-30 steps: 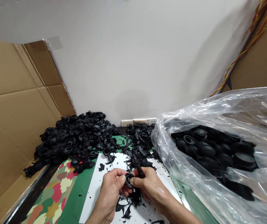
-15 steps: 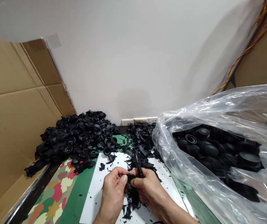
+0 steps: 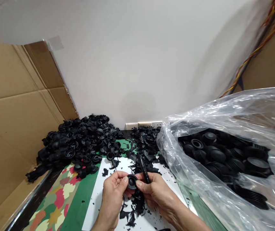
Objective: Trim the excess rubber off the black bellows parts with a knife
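Note:
A round black rubber bellows [image 3: 132, 182] is held over the white board [image 3: 94, 195], its ringed face with a central hole turned up toward me. My left hand [image 3: 114, 192] pinches its left edge between thumb and fingers. On the other edge sit the thumb and fingers of my right hand [image 3: 155, 191]. That hand also grips a slim black pen-like tool [image 3: 143, 168], which points up and away from me; its working tip cannot be made out. Black rubber trimmings [image 3: 138, 203] lie on the board below both hands.
At left a large heap of black rubber pieces [image 3: 79, 141] rests near a cardboard sheet [image 3: 19, 96]. More scraps [image 3: 147, 138] are piled at the back by the wall sockets [image 3: 156, 124]. A clear plastic bag [image 3: 173, 157] at right holds many ribbed bellows [image 3: 216, 154].
The bellows has been turned so that its ringed face now shows. My hands have drawn slightly apart, and the tool leans a little more to the left.

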Motion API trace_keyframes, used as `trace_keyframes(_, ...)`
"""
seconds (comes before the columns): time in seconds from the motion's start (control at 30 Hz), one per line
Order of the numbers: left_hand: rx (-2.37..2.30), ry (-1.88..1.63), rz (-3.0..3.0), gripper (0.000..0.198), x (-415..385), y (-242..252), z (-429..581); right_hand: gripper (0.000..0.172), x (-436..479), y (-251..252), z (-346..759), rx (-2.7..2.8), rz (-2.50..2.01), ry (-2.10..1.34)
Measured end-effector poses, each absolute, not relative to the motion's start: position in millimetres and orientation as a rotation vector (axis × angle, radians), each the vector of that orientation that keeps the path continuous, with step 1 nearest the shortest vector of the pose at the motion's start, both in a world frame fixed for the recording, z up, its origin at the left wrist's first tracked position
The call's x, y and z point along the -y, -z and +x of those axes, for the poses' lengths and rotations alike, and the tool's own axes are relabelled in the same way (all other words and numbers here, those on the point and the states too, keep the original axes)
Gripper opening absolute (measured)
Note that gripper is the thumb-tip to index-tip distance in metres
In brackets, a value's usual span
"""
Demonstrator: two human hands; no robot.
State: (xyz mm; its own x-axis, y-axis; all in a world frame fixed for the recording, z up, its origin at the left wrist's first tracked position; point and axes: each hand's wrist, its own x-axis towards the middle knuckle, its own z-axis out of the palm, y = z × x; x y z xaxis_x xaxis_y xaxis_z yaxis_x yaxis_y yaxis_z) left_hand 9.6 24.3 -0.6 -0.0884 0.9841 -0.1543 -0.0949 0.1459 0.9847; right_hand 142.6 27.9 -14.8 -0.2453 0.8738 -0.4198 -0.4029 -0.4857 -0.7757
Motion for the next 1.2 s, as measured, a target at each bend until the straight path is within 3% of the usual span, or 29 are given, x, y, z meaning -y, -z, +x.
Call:
trace_keyframes(0.2, -1.254, -1.192, 0.988, 0.024, -22.7, -2.9, 9.3, 0.019, -31.9, 18.7, 139.6, 0.614, -1.166, -1.808)
trace_keyframes(0.4, -1.241, -1.206, 1.014, 0.024, -24.3, -1.1, 8.3, 0.027, -29.2, 24.0, 138.9, 0.693, -1.143, -1.8)
trace_keyframes(0.6, -1.298, -1.244, 1.055, 0.026, -24.1, 5.0, 6.8, 0.022, -27.5, 23.3, 133.7, 0.674, -1.169, -1.8)
trace_keyframes(0.8, -1.497, -1.318, 1.548, 0.004, -17.7, -4.2, 7.5, 0.029, -23.6, 16.0, 135.6, 0.674, -1.113, -1.818)
trace_keyframes(0.97, -1.427, -1.3, 1.995, 0.018, -14.9, -9.0, 7.4, 0.036, -24.1, 12.5, 137.1, 0.651, -1.058, -1.842)
trace_keyframes(1.2, -1.481, -1.189, 2.657, 0.021, -16.3, 0.1, 3.2, 0.041, -25.0, 14.2, 138.2, 0.645, -1.033, -1.836)
